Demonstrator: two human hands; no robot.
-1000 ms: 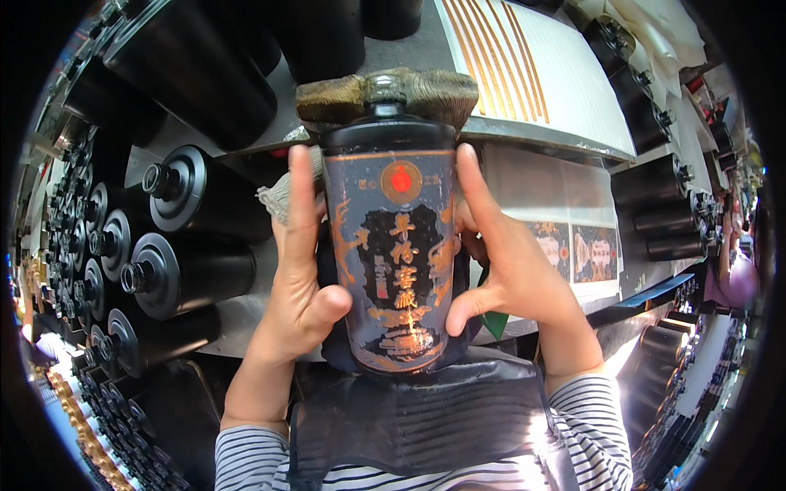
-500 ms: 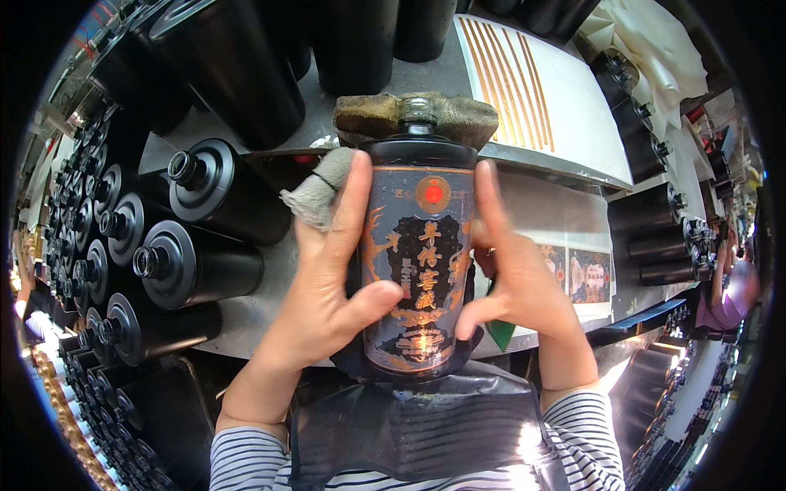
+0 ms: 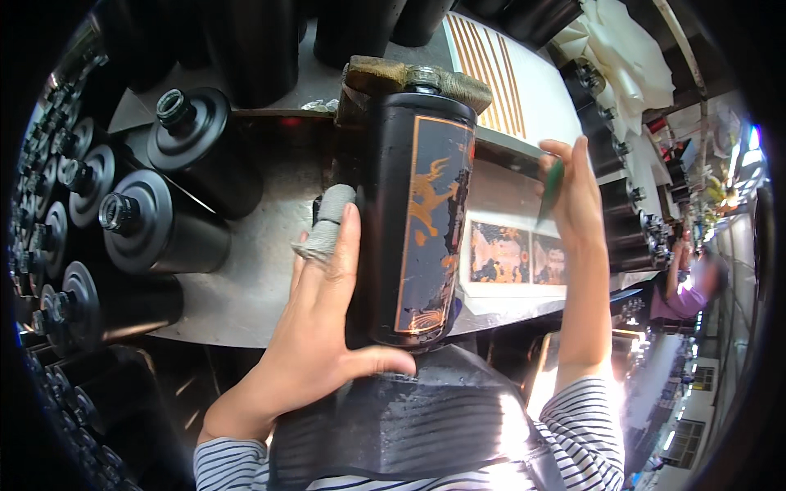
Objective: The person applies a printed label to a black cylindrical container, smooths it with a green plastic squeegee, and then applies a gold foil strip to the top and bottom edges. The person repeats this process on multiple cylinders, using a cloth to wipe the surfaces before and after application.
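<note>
A black bottle (image 3: 385, 221) lies in front of me, its neck in a notch of a worn wooden rest (image 3: 377, 74). Its side carries a dark decal (image 3: 434, 221) with an orange border and orange dragon-like figures. My left hand (image 3: 315, 327) is beside the bottle's left side, fingers stretched out and thumb spread below its base; whether it touches is unclear. A grey cloth wrap (image 3: 332, 225) with a dark band covers one of its fingers. To the right, apart from the bottle, my raised right hand (image 3: 579, 200) holds a thin green scraper (image 3: 551, 188).
Several black bottles (image 3: 172, 221) lie on the left, and more (image 3: 634, 209) on the right. A white sheet with copper strips (image 3: 491, 78) is at the back. Printed decal sheets (image 3: 499, 254) lie on the metal table (image 3: 254, 286). A person in purple (image 3: 688, 299) is far right.
The bottle has turned, its printed front rolling right. My right hand has left it, moving up and right with the green scraper. My left hand has shifted slightly down, its fingers stretched out.
</note>
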